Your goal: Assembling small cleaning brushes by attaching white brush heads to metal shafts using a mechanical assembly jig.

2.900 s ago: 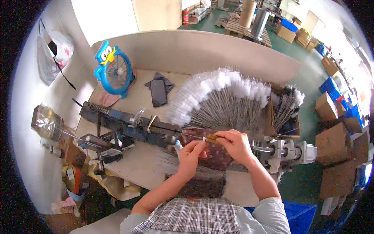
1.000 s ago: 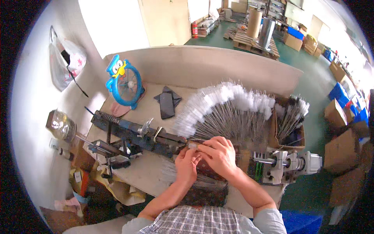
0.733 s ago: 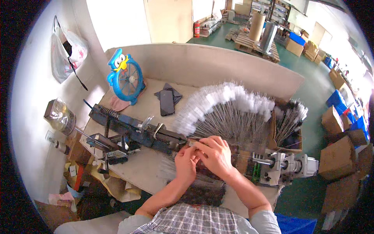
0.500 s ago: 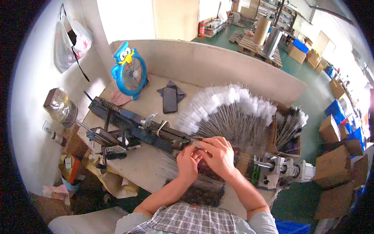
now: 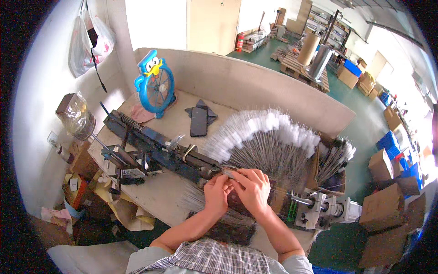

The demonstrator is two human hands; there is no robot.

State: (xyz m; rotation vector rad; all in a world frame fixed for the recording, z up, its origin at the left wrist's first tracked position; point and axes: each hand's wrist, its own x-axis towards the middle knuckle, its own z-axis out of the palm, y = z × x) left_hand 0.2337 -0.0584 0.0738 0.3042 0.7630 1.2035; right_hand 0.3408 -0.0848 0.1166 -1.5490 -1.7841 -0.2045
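Observation:
My left hand (image 5: 216, 193) and my right hand (image 5: 252, 188) meet at the right end of a long black metal bar fixture (image 5: 164, 148). Thumb and forefinger of the right hand pinch a small pale piece (image 5: 228, 174), too small to name. My left fingers are closed close beside it; whatever they hold is hidden. From the right hand a thin line, seemingly wire, runs toward the spindle of a metal motor unit (image 5: 326, 210). Just beyond the hands fan out many wire-stemmed brushes (image 5: 269, 146) with white bristle ends. Loose thin wires (image 5: 196, 201) lie left of my left hand.
A blue duck-shaped fan (image 5: 155, 86) and a dark phone (image 5: 198, 121) stand and lie behind the bar. A box (image 5: 340, 182) of more wire brushes sits at right. A clamp-like stand (image 5: 123, 157) rises at left. A low partition (image 5: 255, 84) edges the table.
The whole view has shifted slightly with my head. Both hands stay together at the bar's end, fingers still pinched, with only slight movement.

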